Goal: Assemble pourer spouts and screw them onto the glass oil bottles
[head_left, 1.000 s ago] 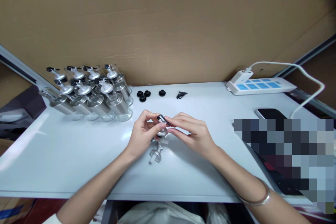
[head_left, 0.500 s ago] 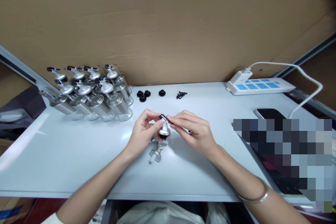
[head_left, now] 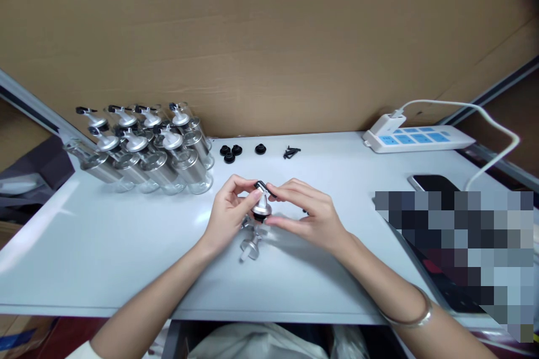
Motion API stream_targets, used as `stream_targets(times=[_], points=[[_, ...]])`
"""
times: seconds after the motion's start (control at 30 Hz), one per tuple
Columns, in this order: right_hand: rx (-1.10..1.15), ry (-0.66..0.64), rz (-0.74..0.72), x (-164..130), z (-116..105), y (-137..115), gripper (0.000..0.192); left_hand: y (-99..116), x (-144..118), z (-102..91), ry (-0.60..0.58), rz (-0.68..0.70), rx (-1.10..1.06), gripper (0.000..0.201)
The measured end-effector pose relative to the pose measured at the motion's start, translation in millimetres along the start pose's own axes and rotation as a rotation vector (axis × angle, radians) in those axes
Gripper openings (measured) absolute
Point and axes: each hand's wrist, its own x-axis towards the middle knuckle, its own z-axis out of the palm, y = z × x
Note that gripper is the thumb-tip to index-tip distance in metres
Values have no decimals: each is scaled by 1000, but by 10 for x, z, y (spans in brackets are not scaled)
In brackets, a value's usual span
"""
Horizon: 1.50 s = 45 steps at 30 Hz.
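Silver bangle (head_left: 410, 314) sits on your R wrist nearest you, w/ a loose silver pourer cap (head_left: 249, 248) lying on the white table (head_left: 126, 247) just below your hands. Your left hand (head_left: 229, 216) pinches a metal pourer top (head_left: 261, 206) at table centre, fingers closed on its body, while your right hand (head_left: 314, 216) grips its black flip lid (head_left: 264, 188) w/ thumb & fingertips. Farther back: black rubber plugs (head_left: 231, 152), black screws (head_left: 290, 152), capped glass bottles (head_left: 147, 146) at L, power strip (head_left: 416, 137) at R, cardboard (head_left: 269, 39) behind.
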Motion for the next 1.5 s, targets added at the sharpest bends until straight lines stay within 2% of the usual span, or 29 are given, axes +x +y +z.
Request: stream_targets(times=[0.17, 0.4, 0.73, 0.9, 1.0, 1.13, 1.23, 1.33, 1.5], points=[[-39, 3, -30, -20, 10, 26, 46, -16, 5, -5, 12, 0, 5, 32], [-37, -33, -41, 6, -18, -3, 43, -16, 3, -49, -43, -42, 2, 33], [-53, -58, -96, -15, -17, 19, 35, 3, -5, -31, -35, -20, 6, 35], [-47, -50, -76, -17, -8, 15, 33, 23, -1, -31, -41, -23, -6, 35], [43, -48, 48, -19, -6, 15, 35, 12, -2, -18, -20, -13, 4, 36], [367, -67, 502, 3, -16, 11, 49, -56, -33, 5, -7, -9, 12, 34], [575, -115, 769, 31, -19, 1, 41, -108, -50, 7, -9, 8, 26, 29], [583, -154, 863, 56, -12, -31, 34, -129, -49, -5, 1, 63, 55, 25], [523, -139, 833, 68, 4, -90, 26, -132, -54, -20, -22, 104, 93, 22]])
